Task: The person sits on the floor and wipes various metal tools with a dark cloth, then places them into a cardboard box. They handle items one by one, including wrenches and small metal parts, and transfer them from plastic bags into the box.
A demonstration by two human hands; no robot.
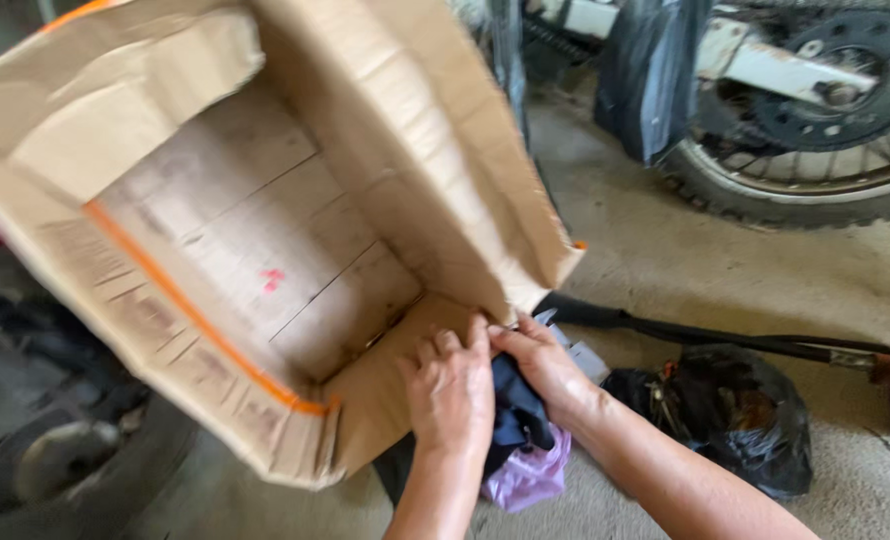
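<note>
A large open cardboard box (265,230) with an orange tape strip fills the left and middle of the view, tipped so its bare inside faces me. My left hand (452,385) presses on the box's near flap at its lower right corner. My right hand (543,362) pinches the edge of the same flap beside it. Under both wrists lies a dark blue cloth (518,412) on a pale purple bag (532,474).
A black plastic bag (735,412) lies on the concrete floor to the right, next to a long black handle (705,335). A motorcycle wheel (815,110) stands at the top right. A tyre (45,460) sits at the lower left.
</note>
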